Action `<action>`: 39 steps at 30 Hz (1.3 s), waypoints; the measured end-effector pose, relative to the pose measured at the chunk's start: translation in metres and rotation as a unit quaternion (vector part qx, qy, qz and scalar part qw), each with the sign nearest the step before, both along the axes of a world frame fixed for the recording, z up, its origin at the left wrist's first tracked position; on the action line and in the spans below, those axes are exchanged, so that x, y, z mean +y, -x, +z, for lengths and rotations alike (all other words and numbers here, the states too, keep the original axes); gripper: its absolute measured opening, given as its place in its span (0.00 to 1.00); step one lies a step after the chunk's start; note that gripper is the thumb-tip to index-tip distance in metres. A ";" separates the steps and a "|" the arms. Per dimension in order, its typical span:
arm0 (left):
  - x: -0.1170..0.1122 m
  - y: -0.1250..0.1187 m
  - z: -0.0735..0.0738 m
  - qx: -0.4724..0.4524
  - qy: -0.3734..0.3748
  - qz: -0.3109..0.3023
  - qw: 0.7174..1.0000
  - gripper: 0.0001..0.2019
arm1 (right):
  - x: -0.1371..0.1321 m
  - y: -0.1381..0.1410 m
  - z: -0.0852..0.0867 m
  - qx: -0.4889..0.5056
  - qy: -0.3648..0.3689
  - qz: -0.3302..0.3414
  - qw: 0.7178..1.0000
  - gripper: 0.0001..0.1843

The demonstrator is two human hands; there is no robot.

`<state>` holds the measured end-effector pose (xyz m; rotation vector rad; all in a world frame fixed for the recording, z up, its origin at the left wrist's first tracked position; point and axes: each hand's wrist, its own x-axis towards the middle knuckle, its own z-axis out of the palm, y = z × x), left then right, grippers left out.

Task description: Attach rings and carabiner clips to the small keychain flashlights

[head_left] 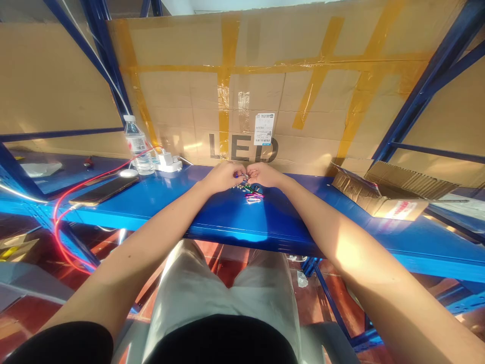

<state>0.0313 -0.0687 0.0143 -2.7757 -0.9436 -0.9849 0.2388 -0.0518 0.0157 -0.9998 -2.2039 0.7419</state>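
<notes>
sunlit blue table [227,217] | taped cardboard panel [170,91] | red floor [226,263]

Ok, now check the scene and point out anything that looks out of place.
A crumpled whitish scrap, perhaps plastic, lies on the reddish tiled floor below the blue metal table, like dropped litter. A thin red cable droops over that table's front edge at left, in a loose, untidy loop.

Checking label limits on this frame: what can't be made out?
- Head view: whatever sits between the fingertips of the left hand and right hand; fingers hide it.
- Head view: exact shapes and count of the shiny pieces; too small, glare.
- Head view: bottom of the open carton; its walls hide it.
- Head view: white label's fine print; too small.
</notes>
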 end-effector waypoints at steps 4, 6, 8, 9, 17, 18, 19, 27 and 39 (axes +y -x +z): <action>0.001 0.001 -0.002 0.011 -0.027 0.004 1.000 0.09 | -0.004 0.001 0.002 -0.001 0.000 -0.008 1.000 0.09; 0.001 0.000 -0.002 0.018 -0.036 0.000 0.999 0.10 | -0.004 0.002 0.002 0.003 0.005 -0.008 1.000 0.10; 0.001 0.000 -0.002 0.026 -0.038 0.004 0.999 0.10 | -0.004 0.002 0.002 0.006 0.007 -0.003 1.000 0.10; 0.000 0.000 -0.002 0.030 -0.038 0.008 0.999 0.10 | -0.003 0.002 0.001 0.006 0.006 -0.002 1.000 0.10; -0.001 -0.002 -0.003 0.047 -0.056 0.024 0.997 0.10 | -0.004 0.002 0.002 0.004 0.007 -0.006 1.000 0.12; -0.001 -0.002 -0.003 0.048 -0.056 0.024 0.997 0.10 | -0.004 0.002 0.002 0.003 0.005 -0.007 1.000 0.13; -0.001 -0.002 -0.003 0.047 -0.056 0.024 0.997 0.10 | -0.005 0.002 0.002 0.003 0.003 -0.008 1.000 0.12; 0.000 0.001 -0.002 0.047 -0.063 0.029 0.997 0.10 | -0.002 0.001 0.002 0.007 0.003 -0.018 1.000 0.10; 0.000 0.000 -0.003 0.023 -0.035 -0.008 0.999 0.13 | -0.003 0.000 0.002 0.021 0.000 -0.002 1.000 0.11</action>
